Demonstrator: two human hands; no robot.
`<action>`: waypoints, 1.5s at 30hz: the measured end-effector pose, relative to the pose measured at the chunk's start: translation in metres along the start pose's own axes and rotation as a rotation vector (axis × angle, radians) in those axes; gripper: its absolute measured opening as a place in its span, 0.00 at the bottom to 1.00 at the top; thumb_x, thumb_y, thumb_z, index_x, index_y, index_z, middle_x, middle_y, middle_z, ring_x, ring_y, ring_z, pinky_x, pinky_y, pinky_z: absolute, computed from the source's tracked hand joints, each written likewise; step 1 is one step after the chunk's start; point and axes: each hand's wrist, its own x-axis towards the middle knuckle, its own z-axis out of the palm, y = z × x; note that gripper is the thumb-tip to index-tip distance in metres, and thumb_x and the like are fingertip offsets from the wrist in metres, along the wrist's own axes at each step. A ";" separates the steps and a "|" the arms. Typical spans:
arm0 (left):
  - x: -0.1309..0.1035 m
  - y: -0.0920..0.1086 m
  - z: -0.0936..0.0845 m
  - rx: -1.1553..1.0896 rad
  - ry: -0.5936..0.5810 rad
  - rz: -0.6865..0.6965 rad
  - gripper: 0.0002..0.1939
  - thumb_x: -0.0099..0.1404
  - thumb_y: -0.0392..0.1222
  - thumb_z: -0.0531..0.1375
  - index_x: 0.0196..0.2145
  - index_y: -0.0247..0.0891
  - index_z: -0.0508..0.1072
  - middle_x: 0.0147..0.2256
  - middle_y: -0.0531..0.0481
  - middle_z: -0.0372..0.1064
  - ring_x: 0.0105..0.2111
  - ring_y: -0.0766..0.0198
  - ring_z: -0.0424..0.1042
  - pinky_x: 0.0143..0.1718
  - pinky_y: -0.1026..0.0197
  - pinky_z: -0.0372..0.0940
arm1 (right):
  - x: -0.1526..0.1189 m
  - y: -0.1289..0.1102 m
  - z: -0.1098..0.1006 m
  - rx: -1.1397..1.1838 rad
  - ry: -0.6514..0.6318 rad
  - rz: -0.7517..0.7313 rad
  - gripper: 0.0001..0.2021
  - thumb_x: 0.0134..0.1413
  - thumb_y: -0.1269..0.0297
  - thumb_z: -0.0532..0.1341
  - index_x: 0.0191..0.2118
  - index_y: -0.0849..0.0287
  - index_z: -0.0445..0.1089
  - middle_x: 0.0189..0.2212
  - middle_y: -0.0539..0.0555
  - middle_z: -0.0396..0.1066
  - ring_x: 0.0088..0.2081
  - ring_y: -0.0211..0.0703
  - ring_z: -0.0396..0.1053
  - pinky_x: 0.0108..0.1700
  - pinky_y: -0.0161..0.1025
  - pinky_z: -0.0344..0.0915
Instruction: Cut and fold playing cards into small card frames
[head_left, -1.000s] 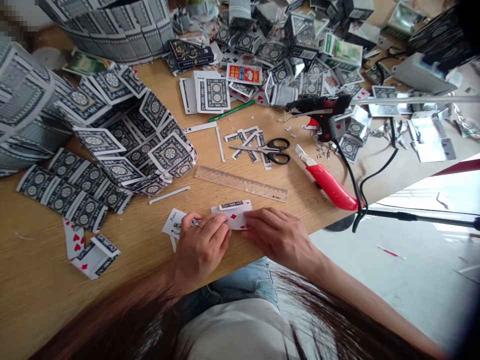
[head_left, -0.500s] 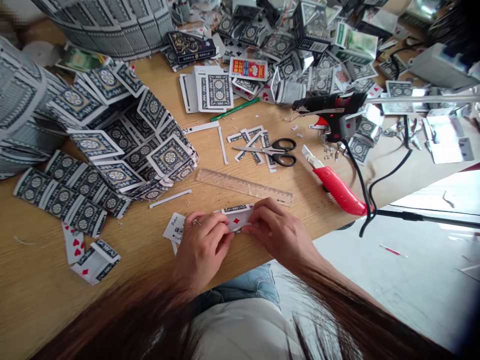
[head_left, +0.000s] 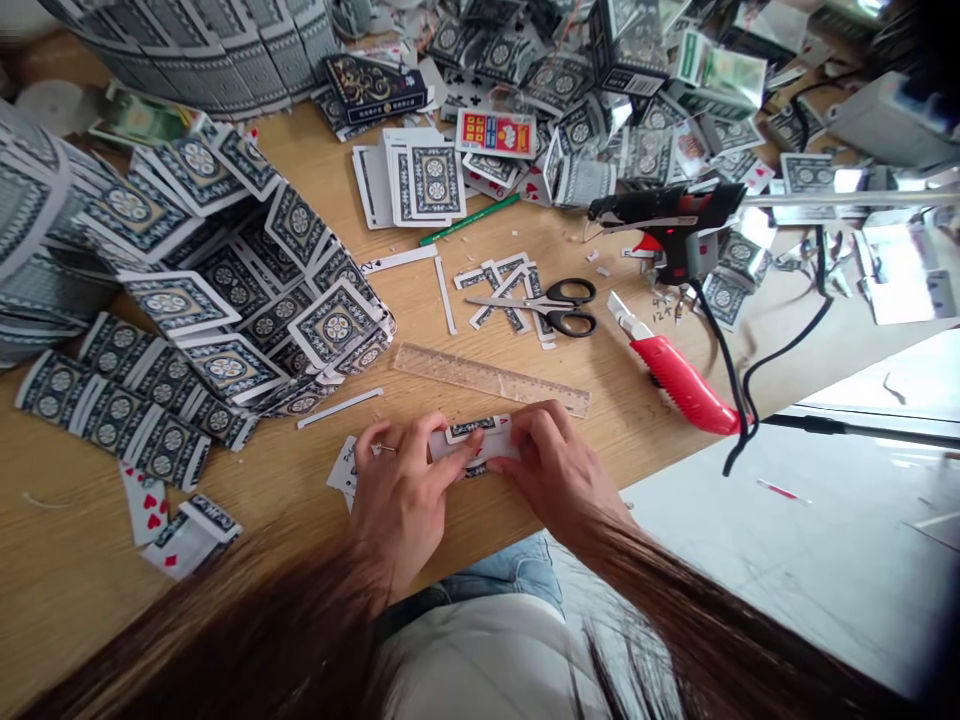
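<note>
A folded playing card [head_left: 493, 446] lies at the table's front edge, its long sides turned up so strips of the patterned back show. My left hand [head_left: 409, 490] holds its left end, with the thumb stretched across the card's face over the red diamond. At the right end, my right hand [head_left: 559, 468] pinches the card between thumb and curled fingers. Partly hidden behind my left hand is a Joker-like card [head_left: 343, 468] marked with black print. A clear ruler [head_left: 491, 380] lies just beyond both hands.
Scissors [head_left: 544, 303] rest on cut card strips. A red utility knife [head_left: 679, 380] and a glue gun [head_left: 675, 225] with a black cable are on the right. An open structure of cards [head_left: 255, 290] stands left, near joined cards [head_left: 112, 420]. Card piles fill the back.
My left thumb has moved from the card's lower edge onto its face, covering part of the diamond. My right hand keeps its grip at the right end. The view has shifted slightly.
</note>
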 end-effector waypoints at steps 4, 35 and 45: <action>-0.003 0.000 0.000 0.128 0.053 0.050 0.25 0.64 0.30 0.57 0.53 0.56 0.73 0.53 0.47 0.70 0.47 0.51 0.67 0.53 0.41 0.52 | 0.001 0.000 -0.001 -0.006 0.022 -0.005 0.10 0.56 0.64 0.65 0.37 0.55 0.61 0.36 0.52 0.63 0.34 0.41 0.64 0.31 0.35 0.61; -0.013 -0.004 0.016 0.107 0.221 0.230 0.20 0.68 0.30 0.54 0.56 0.37 0.70 0.54 0.41 0.70 0.52 0.55 0.66 0.54 0.50 0.57 | -0.010 -0.013 0.003 -0.106 0.187 -0.024 0.23 0.57 0.52 0.63 0.55 0.57 0.64 0.48 0.62 0.62 0.50 0.56 0.60 0.52 0.56 0.62; -0.009 0.000 -0.016 -0.503 0.227 0.036 0.17 0.67 0.44 0.59 0.52 0.37 0.67 0.41 0.45 0.69 0.43 0.60 0.69 0.47 0.57 0.65 | 0.003 -0.023 -0.005 0.347 0.002 0.040 0.11 0.55 0.61 0.64 0.38 0.54 0.60 0.28 0.46 0.68 0.26 0.36 0.62 0.30 0.35 0.61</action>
